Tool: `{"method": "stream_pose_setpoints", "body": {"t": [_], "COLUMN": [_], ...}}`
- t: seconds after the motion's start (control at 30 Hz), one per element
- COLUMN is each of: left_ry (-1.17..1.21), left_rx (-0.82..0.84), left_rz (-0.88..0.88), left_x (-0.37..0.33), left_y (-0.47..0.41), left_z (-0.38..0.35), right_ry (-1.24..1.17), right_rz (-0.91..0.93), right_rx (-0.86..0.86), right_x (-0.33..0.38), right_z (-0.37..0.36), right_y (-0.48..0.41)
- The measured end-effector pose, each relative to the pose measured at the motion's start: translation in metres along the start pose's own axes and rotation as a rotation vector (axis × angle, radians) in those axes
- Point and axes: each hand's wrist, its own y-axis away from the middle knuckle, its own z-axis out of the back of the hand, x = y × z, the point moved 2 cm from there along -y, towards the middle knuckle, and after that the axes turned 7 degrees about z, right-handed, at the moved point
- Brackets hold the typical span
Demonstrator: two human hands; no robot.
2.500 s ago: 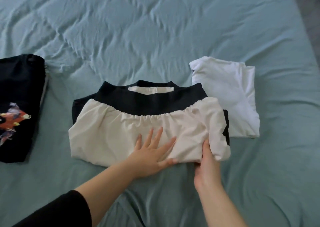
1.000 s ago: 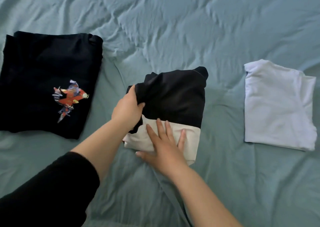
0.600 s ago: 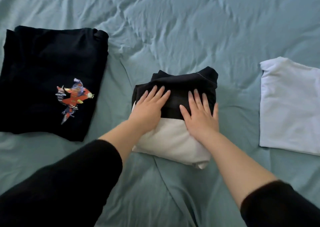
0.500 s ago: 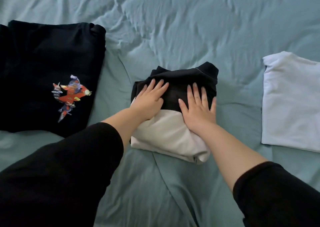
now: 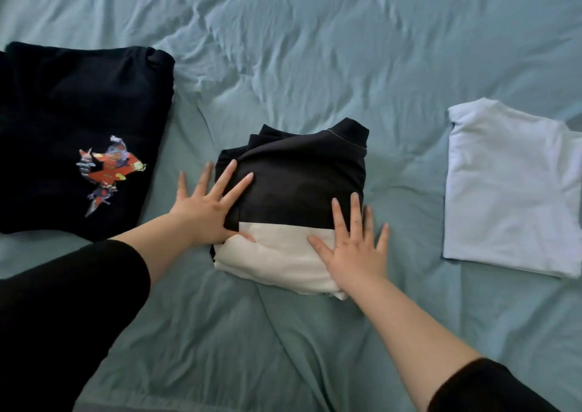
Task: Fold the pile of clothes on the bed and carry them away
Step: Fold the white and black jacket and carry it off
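Note:
A folded black-and-cream garment [image 5: 293,191] lies in the middle of the teal bed [image 5: 315,49]. My left hand [image 5: 206,205] lies flat with spread fingers on its left edge, partly on the sheet. My right hand [image 5: 356,251] presses flat on its right front corner, fingers straight and spread. A folded black shirt with a red print [image 5: 78,134] lies to the left. A folded white shirt [image 5: 510,191] lies to the right. Both hands hold nothing.
Wrinkled teal sheet covers the whole view, with bare stretches behind the garments and in front of me. My black sleeves [image 5: 63,317] fill the lower corners.
The wide garment was folded into a compact square. Both hands then slid outward from its middle to its left and right edges, fingers spreading.

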Motion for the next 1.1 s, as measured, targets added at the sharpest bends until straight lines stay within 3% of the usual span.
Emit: {"method": "stream_pose_setpoints", "body": {"t": [0.07, 0.13, 0.23, 0.3, 0.37, 0.43, 0.57, 0.73, 0.97, 1.1], "left_ry": [0.098, 0.404, 1.114, 1.195, 1.138, 1.263, 1.568, 1.661, 1.729, 1.560], "left_rx": [0.036, 0.091, 0.099, -0.018, -0.090, -0.083, -0.064, -0.167, -0.147, 0.036], "left_rz": [0.071, 0.106, 0.224, 0.403, 0.530, 0.571, 0.564, 0.480, 0.128, 0.128], "left_x": [-0.009, -0.017, -0.031, -0.041, -0.051, -0.062, -0.088, -0.170, -0.319, -0.387], "left_y": [0.008, 0.020, 0.037, 0.038, 0.037, 0.036, 0.055, 0.085, 0.050, -0.006], "left_z": [0.002, 0.003, 0.008, 0.005, 0.002, 0.001, 0.011, 0.037, 0.107, 0.098], "right_ry": [-0.014, -0.161, -0.763, -1.153, -1.284, -1.359, -1.341, -1.199, -1.011, -0.911], "right_rz": [0.039, 0.084, -0.043, -0.187, -0.202, -0.209, -0.182, -0.075, -0.123, -0.245], "right_rx": [0.025, 0.012, -0.199, -0.197, -0.183, -0.219, -0.268, -0.427, -0.773, -0.639], "right_x": [-0.001, -0.005, -0.012, -0.010, -0.002, 0.001, -0.018, -0.086, -0.236, -0.306], "right_z": [0.004, 0.016, 0.028, 0.025, 0.018, 0.016, 0.033, 0.077, 0.153, 0.140], "right_y": [0.002, 0.009, 0.021, 0.028, 0.030, 0.026, 0.032, 0.069, 0.087, 0.060]}}
